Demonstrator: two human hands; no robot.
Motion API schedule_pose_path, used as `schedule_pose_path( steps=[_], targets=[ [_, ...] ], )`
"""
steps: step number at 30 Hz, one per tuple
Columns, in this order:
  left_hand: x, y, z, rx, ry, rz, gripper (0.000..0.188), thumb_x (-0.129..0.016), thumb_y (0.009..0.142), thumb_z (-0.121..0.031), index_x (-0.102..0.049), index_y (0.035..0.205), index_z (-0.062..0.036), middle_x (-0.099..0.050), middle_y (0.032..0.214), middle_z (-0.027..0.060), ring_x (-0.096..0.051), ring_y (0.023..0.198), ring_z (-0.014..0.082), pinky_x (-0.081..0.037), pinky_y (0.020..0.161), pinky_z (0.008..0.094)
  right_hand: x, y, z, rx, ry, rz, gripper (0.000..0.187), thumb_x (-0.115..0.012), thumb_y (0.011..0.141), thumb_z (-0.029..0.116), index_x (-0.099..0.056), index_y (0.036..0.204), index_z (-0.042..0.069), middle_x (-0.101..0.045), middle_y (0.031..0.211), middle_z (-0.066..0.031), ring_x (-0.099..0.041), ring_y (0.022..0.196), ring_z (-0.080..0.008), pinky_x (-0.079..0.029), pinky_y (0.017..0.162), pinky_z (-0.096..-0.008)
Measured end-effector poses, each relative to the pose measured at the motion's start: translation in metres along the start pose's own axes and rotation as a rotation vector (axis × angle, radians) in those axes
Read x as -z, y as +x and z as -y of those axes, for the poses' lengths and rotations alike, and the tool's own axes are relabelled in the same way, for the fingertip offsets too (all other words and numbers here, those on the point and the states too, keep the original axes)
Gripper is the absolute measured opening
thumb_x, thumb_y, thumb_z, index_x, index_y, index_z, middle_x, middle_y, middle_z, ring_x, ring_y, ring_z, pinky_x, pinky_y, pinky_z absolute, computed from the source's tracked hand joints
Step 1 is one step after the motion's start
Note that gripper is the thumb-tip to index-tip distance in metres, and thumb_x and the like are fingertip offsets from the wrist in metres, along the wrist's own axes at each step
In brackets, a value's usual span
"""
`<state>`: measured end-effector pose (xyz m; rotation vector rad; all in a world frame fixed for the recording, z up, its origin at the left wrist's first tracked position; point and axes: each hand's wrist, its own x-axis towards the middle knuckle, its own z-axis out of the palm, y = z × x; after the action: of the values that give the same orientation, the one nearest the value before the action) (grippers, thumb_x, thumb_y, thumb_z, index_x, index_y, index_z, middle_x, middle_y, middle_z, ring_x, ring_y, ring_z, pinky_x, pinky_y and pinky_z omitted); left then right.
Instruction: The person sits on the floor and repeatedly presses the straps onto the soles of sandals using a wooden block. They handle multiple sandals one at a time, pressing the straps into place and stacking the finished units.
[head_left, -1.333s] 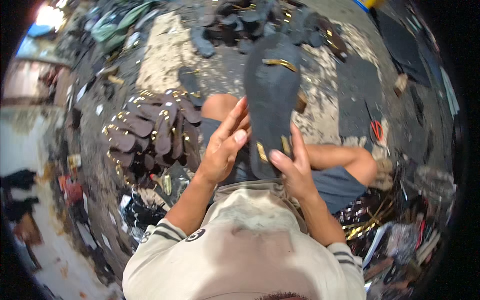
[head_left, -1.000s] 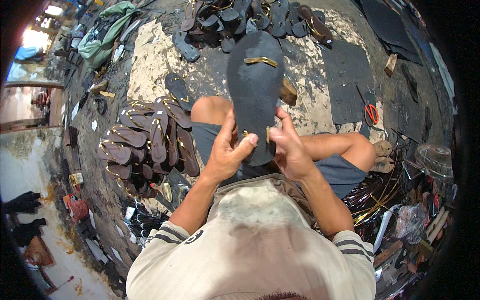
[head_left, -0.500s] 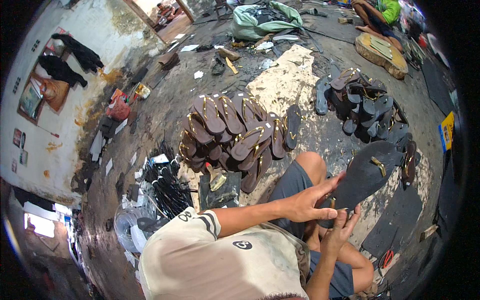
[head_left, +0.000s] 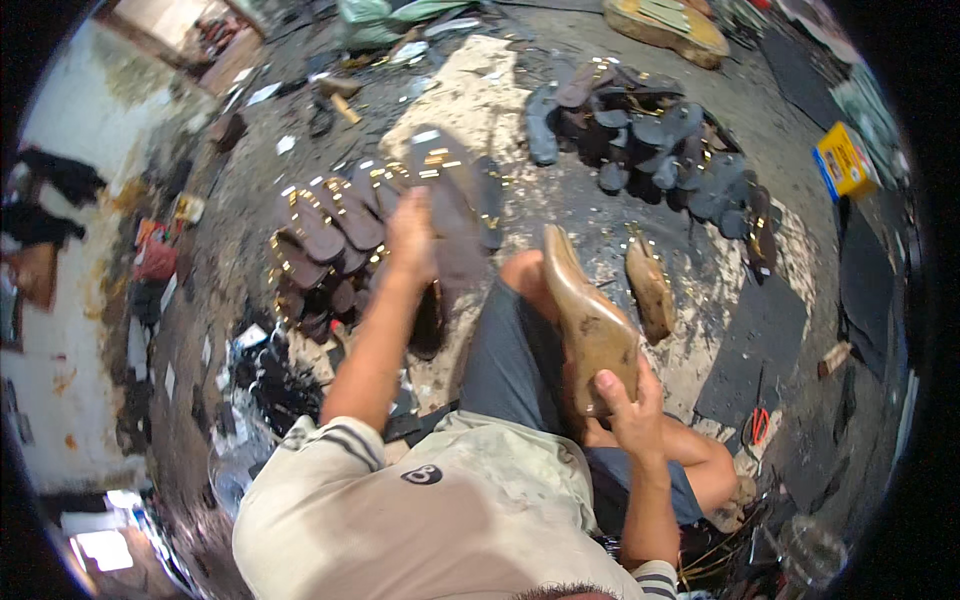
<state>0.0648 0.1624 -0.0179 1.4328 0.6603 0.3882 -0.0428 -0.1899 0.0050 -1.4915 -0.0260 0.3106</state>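
My left hand, smeared by motion, is closed on the edge of a brown flip-flop sandal with a gold-studded strap. That sandal is blurred too, and it hangs over the right side of a pile of similar brown sandals. My right hand grips the thick heel end of a glossy brown shoe last, thumb on top, its narrow toe pointing away from me above my lap. On the floor to its right lies a second last with gold-studded straps about it.
Dark sandals and soles are heaped at the far right. Nearer, black sheet material lies beside red-handled scissors. A yellow box stands at the right, a wooden block at the back. Black strips are bundled at my left.
Both hands were together on a dark sole at the right. Now my left hand has swung left to the pile with a sandal, while my right hand holds a bare last. The view has shifted.
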Motion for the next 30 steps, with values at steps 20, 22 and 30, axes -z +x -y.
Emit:
schedule_pose_path(
  steps=[20,22,30],
  targets=[
    [0.128,-0.006,0.0,-0.656,1.327,0.009,0.042,-0.066,0.09,-0.016,-0.059,0.13,-0.0047,-0.027,0.158,0.0229,-0.026,0.145,0.0435,-0.023,0.117,0.0528,0.396,0.265,-0.135,-0.191,-0.878,-1.091,0.079,-0.066,0.091,0.034,-0.028,0.151,-0.001,-0.052,0.139,-0.0268,-0.052,0.125,-0.0434,-0.041,0.106,-0.0501],
    [0.144,-0.034,-0.022,-0.532,1.295,-0.142,0.039,-0.065,0.091,-0.014,-0.061,0.128,-0.0036,-0.031,0.156,0.0222,-0.032,0.142,0.0411,-0.026,0.115,0.0513,0.346,0.308,-0.097,-0.395,-0.638,-0.907,0.074,-0.057,0.097,0.033,-0.02,0.157,0.01,-0.054,0.138,-0.0261,-0.057,0.119,-0.0446,-0.043,0.104,-0.0518],
    [0.034,-0.01,0.004,-0.424,0.64,0.276,0.031,-0.062,0.095,-0.01,-0.063,0.124,0.0016,-0.044,0.147,0.0154,-0.053,0.126,0.0253,-0.049,0.098,0.035,0.366,0.283,-0.149,-0.039,-0.806,-0.789,0.052,-0.05,0.097,0.048,-0.065,0.121,0.005,-0.066,0.108,-0.0289,-0.06,0.107,-0.0474,-0.047,0.092,-0.0508]
  ],
)
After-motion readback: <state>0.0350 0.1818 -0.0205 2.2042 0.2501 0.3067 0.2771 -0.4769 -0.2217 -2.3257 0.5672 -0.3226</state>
